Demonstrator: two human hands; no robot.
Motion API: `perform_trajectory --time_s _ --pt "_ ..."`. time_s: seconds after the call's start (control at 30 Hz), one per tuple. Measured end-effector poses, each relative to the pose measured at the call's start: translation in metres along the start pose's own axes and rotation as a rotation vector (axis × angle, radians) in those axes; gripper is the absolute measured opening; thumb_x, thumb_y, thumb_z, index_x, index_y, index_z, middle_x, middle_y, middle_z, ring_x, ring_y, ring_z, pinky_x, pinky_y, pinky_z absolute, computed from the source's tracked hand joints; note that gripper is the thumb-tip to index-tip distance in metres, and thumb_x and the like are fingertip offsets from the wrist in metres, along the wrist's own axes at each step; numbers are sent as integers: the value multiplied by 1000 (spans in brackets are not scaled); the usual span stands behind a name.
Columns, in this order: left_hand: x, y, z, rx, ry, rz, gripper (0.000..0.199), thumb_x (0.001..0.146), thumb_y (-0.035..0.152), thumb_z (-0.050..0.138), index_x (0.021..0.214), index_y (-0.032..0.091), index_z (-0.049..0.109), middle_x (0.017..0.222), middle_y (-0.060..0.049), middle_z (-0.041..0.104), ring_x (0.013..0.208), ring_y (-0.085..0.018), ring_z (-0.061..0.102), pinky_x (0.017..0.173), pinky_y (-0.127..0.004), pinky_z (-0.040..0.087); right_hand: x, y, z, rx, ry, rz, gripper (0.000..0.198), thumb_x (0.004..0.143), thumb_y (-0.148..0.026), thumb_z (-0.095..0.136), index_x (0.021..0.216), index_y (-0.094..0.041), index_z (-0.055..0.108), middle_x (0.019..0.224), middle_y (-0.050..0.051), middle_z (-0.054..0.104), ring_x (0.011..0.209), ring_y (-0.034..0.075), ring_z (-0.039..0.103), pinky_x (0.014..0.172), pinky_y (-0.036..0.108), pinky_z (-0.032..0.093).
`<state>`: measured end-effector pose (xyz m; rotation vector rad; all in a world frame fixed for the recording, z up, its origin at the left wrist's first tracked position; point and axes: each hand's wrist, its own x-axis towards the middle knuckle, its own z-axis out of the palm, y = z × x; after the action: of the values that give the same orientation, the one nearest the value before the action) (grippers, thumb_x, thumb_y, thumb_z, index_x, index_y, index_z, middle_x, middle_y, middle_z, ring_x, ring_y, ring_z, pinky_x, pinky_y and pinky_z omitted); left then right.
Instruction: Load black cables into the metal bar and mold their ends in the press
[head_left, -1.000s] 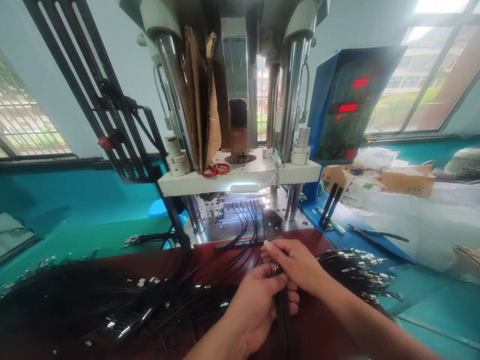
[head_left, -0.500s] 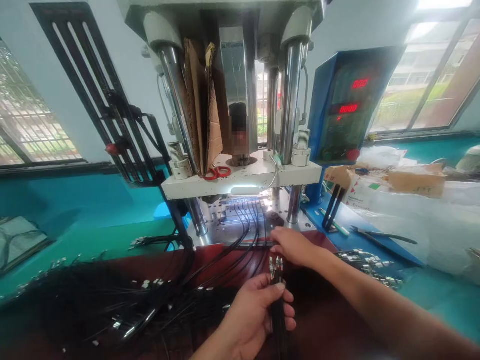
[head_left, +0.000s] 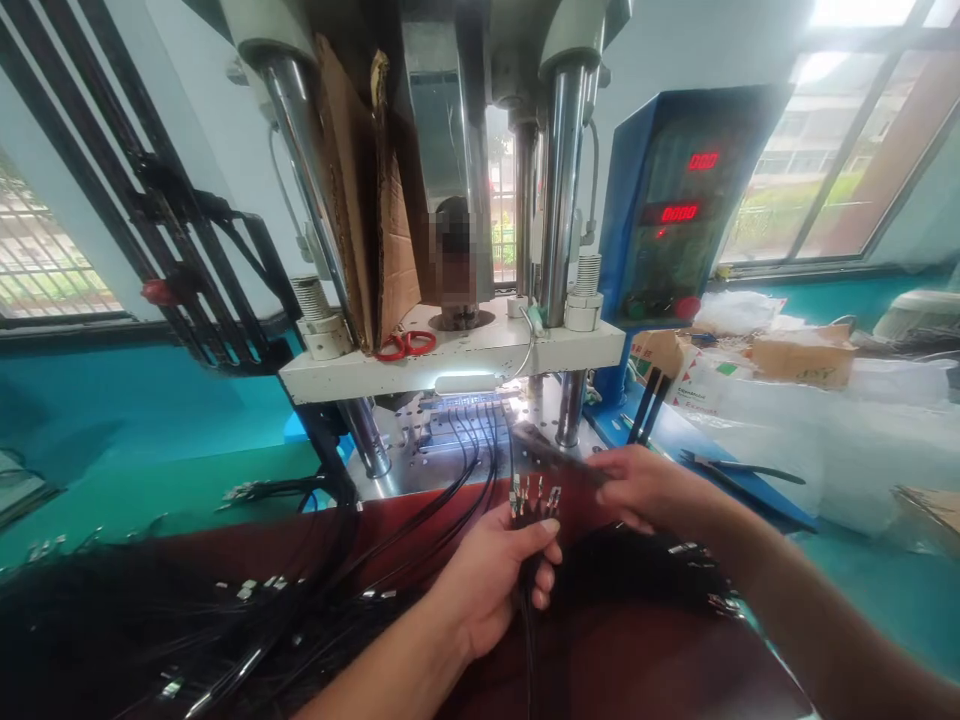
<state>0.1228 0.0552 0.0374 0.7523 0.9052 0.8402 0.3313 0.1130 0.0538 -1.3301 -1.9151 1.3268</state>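
My left hand [head_left: 499, 560] is closed round a bundle of black cables [head_left: 531, 640], whose metal terminals [head_left: 536, 492] stick up above the fingers, fanned apart. Just right of them, my right hand [head_left: 634, 485] has its fingers closed on the near end of a long dark tool [head_left: 555, 452]. Its far end lies over the press's metal base plate; motion blur hides its exact kind. Several black cables [head_left: 469, 475] run from a lit metal fixture [head_left: 459, 425] on the plate toward the table's front left.
A white press plate [head_left: 450, 365] carries red-handled scissors [head_left: 409, 346] and folded cardboard [head_left: 397, 240]. Heaps of black cables [head_left: 150, 610] cover the left side. At right stand a blue control box [head_left: 675, 220], pliers [head_left: 742, 467] and plastic bags [head_left: 757, 430]. More cables lie beneath my right forearm.
My right hand has moved right, away from the press base, with the dark tool that lay on the plate. The terminals in my left hand have spread apart. The view has shifted.
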Motion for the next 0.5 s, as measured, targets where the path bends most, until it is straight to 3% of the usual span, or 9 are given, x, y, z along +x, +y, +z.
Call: perform_trajectory --time_s 0.13,0.23,0.33,0.5 --pt "15 5 1 38 17 26 19 78 12 63 93 15 53 73 1 56 53 -8 52 45 -21 44 17 -1 28 268 148 -69 15 80 -30 54 84 -18 61 43 -10 40 36 7 32 35 19 26" --pt "25 6 -1 48 29 34 21 76 11 65 94 14 54 76 0 55 54 -8 53 46 -21 44 29 3 43 396 267 -86 27 84 -43 56 75 -18 55 46 -9 42 36 7 33 33 18 25" --pt "32 6 -4 54 35 45 17 80 19 65 93 15 55 71 2 53 51 -7 49 42 -19 39 34 10 51 471 362 -69 39 86 -55 52 71 -19 53 47 -7 43 36 7 36 31 17 26" --pt "36 -1 -6 53 -53 54 16 83 25 65 88 14 55 69 2 52 50 -7 49 41 -18 38 31 13 54 491 418 -55 45 90 -57 47 68 -19 53 41 -7 44 34 7 37 33 18 30"
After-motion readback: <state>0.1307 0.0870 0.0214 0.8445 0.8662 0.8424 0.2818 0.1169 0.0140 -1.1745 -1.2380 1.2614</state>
